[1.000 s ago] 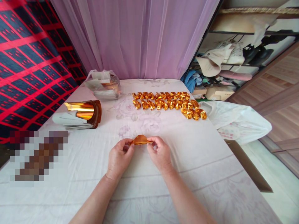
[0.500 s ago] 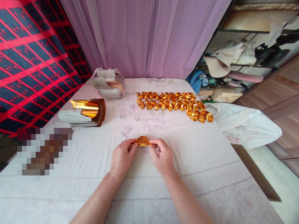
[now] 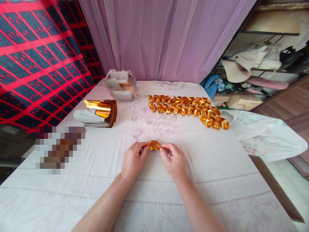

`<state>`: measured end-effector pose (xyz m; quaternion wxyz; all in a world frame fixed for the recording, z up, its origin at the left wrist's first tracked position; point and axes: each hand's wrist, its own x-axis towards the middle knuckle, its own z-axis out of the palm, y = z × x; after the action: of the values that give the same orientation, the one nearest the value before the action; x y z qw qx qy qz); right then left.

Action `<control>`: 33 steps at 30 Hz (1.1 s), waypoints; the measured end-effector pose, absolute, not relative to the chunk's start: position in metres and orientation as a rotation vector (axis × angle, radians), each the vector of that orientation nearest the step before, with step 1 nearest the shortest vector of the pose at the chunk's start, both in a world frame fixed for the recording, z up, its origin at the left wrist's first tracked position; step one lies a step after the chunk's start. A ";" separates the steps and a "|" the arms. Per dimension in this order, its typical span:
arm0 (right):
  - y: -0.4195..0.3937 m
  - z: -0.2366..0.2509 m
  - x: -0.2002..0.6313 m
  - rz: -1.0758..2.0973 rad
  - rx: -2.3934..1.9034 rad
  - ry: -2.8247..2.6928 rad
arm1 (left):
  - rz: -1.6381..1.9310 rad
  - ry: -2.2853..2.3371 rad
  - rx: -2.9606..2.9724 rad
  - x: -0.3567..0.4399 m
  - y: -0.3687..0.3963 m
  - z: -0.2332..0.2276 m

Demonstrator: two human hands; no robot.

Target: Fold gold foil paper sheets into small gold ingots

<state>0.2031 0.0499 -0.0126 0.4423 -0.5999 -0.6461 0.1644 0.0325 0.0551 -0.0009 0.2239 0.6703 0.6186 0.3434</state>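
Note:
Between my two hands is a folded piece of gold foil paper (image 3: pixel 154 144), its middle bulging upward and its lower edge gaping a little. My left hand (image 3: pixel 134 160) pinches its left end between thumb and finger. At the other end, my right hand (image 3: pixel 174 161) has the same sort of pinch. Beyond them, rows of folded gold foil pieces (image 3: pixel 182 109) lie on the far right of the table. A stack of gold foil sheets (image 3: pixel 102 111), curled with pale backs outward, sits at the far left.
A clear plastic bag (image 3: pixel 122 85) of more sheets stands at the back left. White floral cloth (image 3: pixel 101 190) covers the table. A blurred-out patch (image 3: pixel 61 148) lies at the left. Off the right edge are a white plastic bag (image 3: pixel 270 133) and a shelf with a cap (image 3: pixel 238 64).
The foil paper's middle has puffed out and rounded, and its lower edge has opened. Both hands keep their pinch. The whole view has shifted slightly, so most things appear farther right.

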 end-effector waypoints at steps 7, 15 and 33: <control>0.050 -0.015 0.211 0.240 -1.602 -1.739 | 0.940 1.714 1.866 0.033 0.055 0.000; 0.049 -0.011 0.213 0.124 -1.562 -1.885 | 0.766 1.770 2.007 0.032 0.055 0.006; 0.049 -0.007 0.212 0.073 -1.399 -1.993 | 0.552 1.862 2.059 0.035 0.054 0.012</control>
<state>0.2118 0.0489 -0.0073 0.3457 -0.5388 -0.7677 0.0281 0.0353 0.0543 0.0116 0.1547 0.7187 0.6499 0.1925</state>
